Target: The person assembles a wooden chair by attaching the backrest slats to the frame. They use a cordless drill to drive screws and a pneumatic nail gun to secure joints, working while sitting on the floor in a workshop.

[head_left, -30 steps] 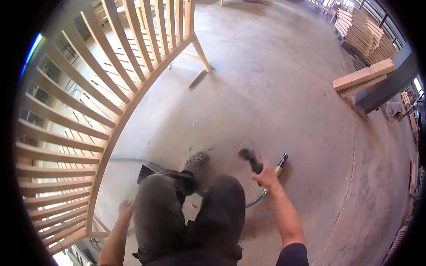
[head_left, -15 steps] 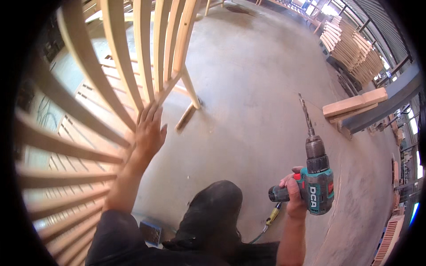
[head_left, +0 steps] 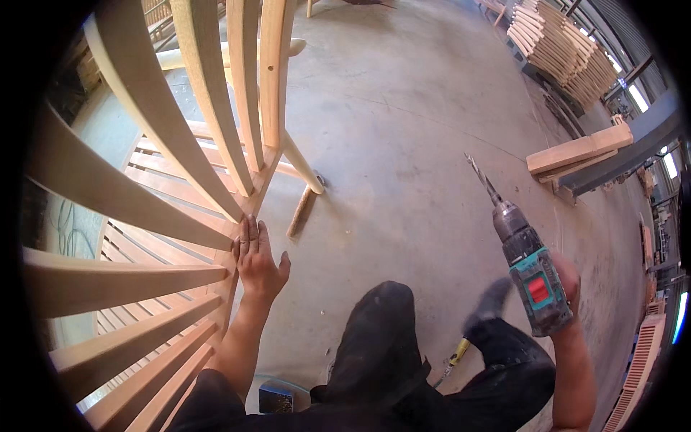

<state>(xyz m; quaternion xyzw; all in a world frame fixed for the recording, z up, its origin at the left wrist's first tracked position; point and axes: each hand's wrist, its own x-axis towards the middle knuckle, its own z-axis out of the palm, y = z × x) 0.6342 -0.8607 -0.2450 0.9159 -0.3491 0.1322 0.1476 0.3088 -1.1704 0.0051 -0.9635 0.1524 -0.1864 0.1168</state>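
Note:
A pale wooden seat with curved back slats [head_left: 198, 93] fills the left side, its slatted seat panel [head_left: 155, 176] showing between them. My left hand [head_left: 260, 270] lies on the lower back rail [head_left: 260, 189], fingers stretched out, at the foot of the slats. In my right hand [head_left: 567, 279] is a teal and black cordless drill [head_left: 533, 270], held off to the right above the floor. Its long twist bit [head_left: 482, 177] points away and slightly left, touching nothing. The drill body hides most of my right fingers.
A yellow-bodied tool on a hose [head_left: 458, 351] lies by my foot. A small blue box [head_left: 276, 398] stands near my left knee. Wooden blocks [head_left: 579, 150] rest on a grey metal beam [head_left: 615, 162] at right. Stacked wooden parts [head_left: 558, 43] stand farther back.
The drill has turned, its bit now tilting left and its body seen from another side. My left hand stays on the rail, while the seat looks closer. My right leg has come into view.

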